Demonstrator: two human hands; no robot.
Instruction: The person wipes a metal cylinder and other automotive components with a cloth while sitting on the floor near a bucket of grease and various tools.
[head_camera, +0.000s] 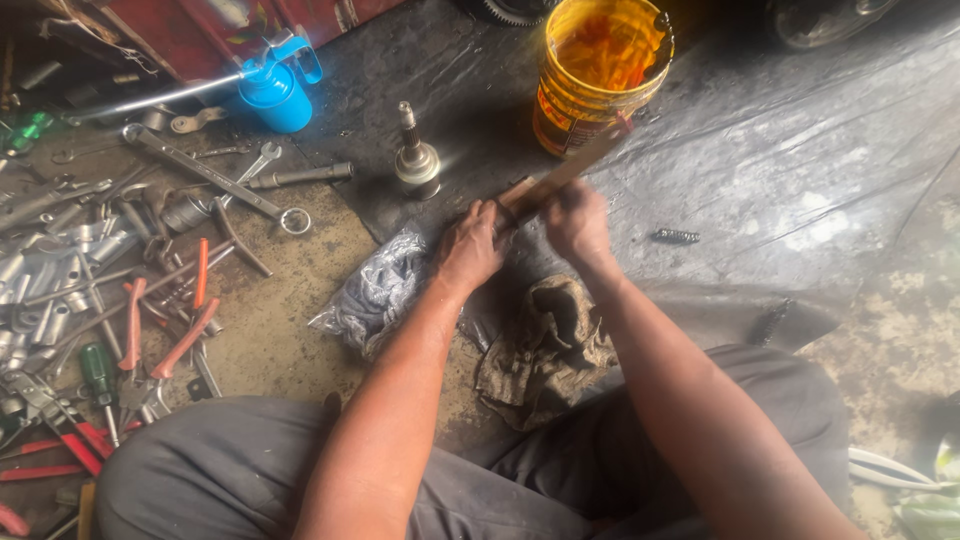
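My left hand (468, 247) and my right hand (575, 222) are both closed around a long wooden stick or handle (563, 174) that slants up toward the yellow bucket (597, 72). The left hand grips its lower end, the right hand sits just above and to the right. What lies under the hands is hidden. A dirty brown rag (545, 345) lies just below them on the ground. A clear plastic bag with grey contents (375, 292) is beside my left wrist.
A metal joint with a splined shaft (415, 160) stands behind the hands. A blue oil can (274, 88), wrenches (205, 172), pliers with orange handles (165, 330) and screwdrivers cover the left. A small spring (676, 236) lies on the black plastic sheet (800, 180).
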